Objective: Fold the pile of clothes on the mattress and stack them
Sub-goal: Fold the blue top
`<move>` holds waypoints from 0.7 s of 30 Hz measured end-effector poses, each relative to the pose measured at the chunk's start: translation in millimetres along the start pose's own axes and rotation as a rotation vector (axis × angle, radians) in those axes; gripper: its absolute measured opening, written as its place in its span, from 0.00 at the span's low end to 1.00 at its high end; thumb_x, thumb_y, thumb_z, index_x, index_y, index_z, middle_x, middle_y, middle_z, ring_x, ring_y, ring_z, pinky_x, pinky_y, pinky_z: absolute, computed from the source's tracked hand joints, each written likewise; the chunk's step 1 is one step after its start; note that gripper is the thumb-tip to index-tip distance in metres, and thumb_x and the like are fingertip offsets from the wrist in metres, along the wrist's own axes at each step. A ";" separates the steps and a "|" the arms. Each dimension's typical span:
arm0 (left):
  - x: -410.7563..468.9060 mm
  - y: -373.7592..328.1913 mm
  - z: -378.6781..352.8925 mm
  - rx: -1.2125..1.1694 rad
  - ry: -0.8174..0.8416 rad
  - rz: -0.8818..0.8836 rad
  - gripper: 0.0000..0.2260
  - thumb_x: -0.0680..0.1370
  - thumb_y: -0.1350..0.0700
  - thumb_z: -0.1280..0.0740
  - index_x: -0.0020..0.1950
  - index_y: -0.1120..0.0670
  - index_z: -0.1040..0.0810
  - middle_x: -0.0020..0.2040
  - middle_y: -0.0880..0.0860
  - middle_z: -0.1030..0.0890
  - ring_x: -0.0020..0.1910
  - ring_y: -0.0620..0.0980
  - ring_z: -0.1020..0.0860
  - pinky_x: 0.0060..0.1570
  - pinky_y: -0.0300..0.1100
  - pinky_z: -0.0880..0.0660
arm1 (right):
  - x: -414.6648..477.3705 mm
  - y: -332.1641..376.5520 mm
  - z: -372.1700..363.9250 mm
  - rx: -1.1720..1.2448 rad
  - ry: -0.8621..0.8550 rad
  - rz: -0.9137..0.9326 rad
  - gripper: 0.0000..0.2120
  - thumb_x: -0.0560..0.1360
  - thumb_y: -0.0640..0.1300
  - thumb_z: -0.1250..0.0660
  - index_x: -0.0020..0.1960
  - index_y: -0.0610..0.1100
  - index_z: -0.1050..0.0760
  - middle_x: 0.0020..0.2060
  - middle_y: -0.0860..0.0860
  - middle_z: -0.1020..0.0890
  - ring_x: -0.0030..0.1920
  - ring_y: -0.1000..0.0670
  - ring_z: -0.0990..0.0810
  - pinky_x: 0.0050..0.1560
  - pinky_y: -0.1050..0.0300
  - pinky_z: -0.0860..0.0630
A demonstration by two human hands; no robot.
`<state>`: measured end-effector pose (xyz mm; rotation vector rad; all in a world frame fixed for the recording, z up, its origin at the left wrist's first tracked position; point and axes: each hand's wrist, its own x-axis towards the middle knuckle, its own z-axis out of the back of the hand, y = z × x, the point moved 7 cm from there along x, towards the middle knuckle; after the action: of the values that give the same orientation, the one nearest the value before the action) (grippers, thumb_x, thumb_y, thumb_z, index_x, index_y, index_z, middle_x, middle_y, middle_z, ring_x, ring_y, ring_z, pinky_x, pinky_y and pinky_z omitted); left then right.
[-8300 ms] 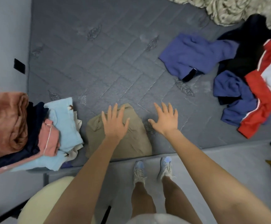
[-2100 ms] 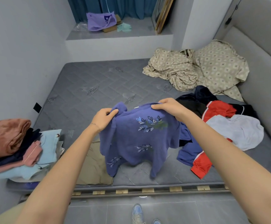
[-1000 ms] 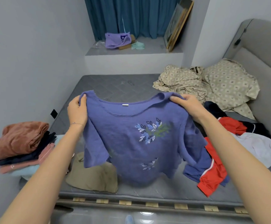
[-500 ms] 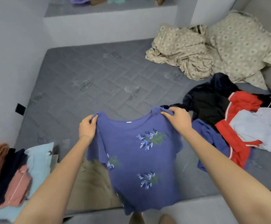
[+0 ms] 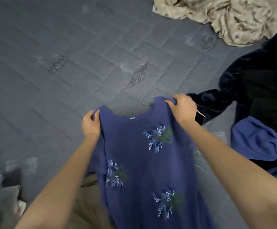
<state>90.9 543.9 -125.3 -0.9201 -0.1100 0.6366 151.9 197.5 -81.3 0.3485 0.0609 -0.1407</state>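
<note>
Filling most of the view, the grey quilted mattress (image 5: 68,80) carries everything. The blue embroidered top (image 5: 139,154) is held by its 2 shoulders over the near edge, embroidery facing the camera and hem out of view. Crumpled beige bedding (image 5: 233,19) lies at the far right corner. A dark garment (image 5: 258,83) and a blue garment (image 5: 258,146) are heaped along the right edge. A folded khaki piece (image 5: 88,209) sits at the near edge, partly behind the top. The left hand (image 5: 90,124) and right hand (image 5: 183,108) each grip a shoulder, fingers curled over the fabric.
</note>
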 end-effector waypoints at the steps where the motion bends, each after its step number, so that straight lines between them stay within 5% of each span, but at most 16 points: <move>1: 4.6 11.9 -9.6 0.006 -0.008 -0.012 0.11 0.80 0.58 0.37 0.38 0.60 0.27 0.31 0.51 0.31 0.32 0.49 0.35 0.36 0.41 0.34 | 6.0 -2.0 -17.2 -0.034 -0.011 0.026 0.13 0.76 0.54 0.34 0.49 0.43 0.20 0.48 0.43 0.21 0.51 0.40 0.25 0.45 0.50 0.36; 3: 11.6 29.0 -25.5 0.087 -0.032 -0.075 0.09 0.79 0.57 0.35 0.53 0.60 0.21 0.47 0.59 0.22 0.46 0.56 0.25 0.51 0.46 0.30 | 10.9 -4.2 -47.8 -0.044 -0.014 0.091 0.17 0.74 0.54 0.32 0.58 0.45 0.22 0.54 0.44 0.23 0.58 0.39 0.28 0.55 0.47 0.36; 5: 12.1 35.8 -37.9 0.241 -0.054 -0.172 0.16 0.78 0.54 0.33 0.64 0.58 0.24 0.61 0.61 0.25 0.61 0.58 0.27 0.62 0.48 0.34 | 10.0 -2.1 -69.8 -0.030 -0.012 0.179 0.22 0.72 0.55 0.30 0.62 0.45 0.24 0.59 0.44 0.24 0.62 0.39 0.29 0.62 0.44 0.37; 12: -24.2 36.2 -62.9 0.636 0.136 -0.405 0.25 0.81 0.49 0.39 0.77 0.51 0.40 0.77 0.55 0.43 0.76 0.56 0.46 0.73 0.53 0.58 | -15.8 7.9 -103.3 -0.088 0.224 0.247 0.35 0.76 0.62 0.38 0.77 0.50 0.43 0.77 0.46 0.43 0.77 0.43 0.51 0.74 0.44 0.57; 16: -41.9 73.4 -32.6 0.646 0.114 -0.050 0.33 0.79 0.46 0.38 0.78 0.53 0.49 0.78 0.57 0.49 0.77 0.57 0.50 0.73 0.53 0.58 | -35.6 30.9 -107.8 -0.095 0.296 0.334 0.38 0.75 0.62 0.37 0.78 0.50 0.48 0.78 0.46 0.47 0.77 0.41 0.53 0.75 0.44 0.58; 19: -59.1 104.6 -6.0 0.564 0.093 0.210 0.34 0.78 0.44 0.36 0.76 0.59 0.45 0.77 0.58 0.45 0.76 0.57 0.48 0.74 0.55 0.54 | -47.7 51.1 -123.3 -0.120 0.415 0.372 0.41 0.75 0.62 0.36 0.78 0.52 0.54 0.78 0.47 0.53 0.78 0.43 0.58 0.75 0.45 0.61; 21: -65.6 117.4 4.4 0.552 0.111 0.236 0.31 0.78 0.45 0.37 0.74 0.61 0.41 0.76 0.59 0.43 0.75 0.58 0.46 0.73 0.54 0.51 | -52.8 70.0 -135.9 -0.130 0.463 0.409 0.42 0.75 0.62 0.36 0.78 0.52 0.56 0.78 0.48 0.54 0.78 0.44 0.59 0.75 0.46 0.60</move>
<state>-18.6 561.9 -201.5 -0.4333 0.2681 0.7807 105.3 316.2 -180.9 0.2518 0.4510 0.3506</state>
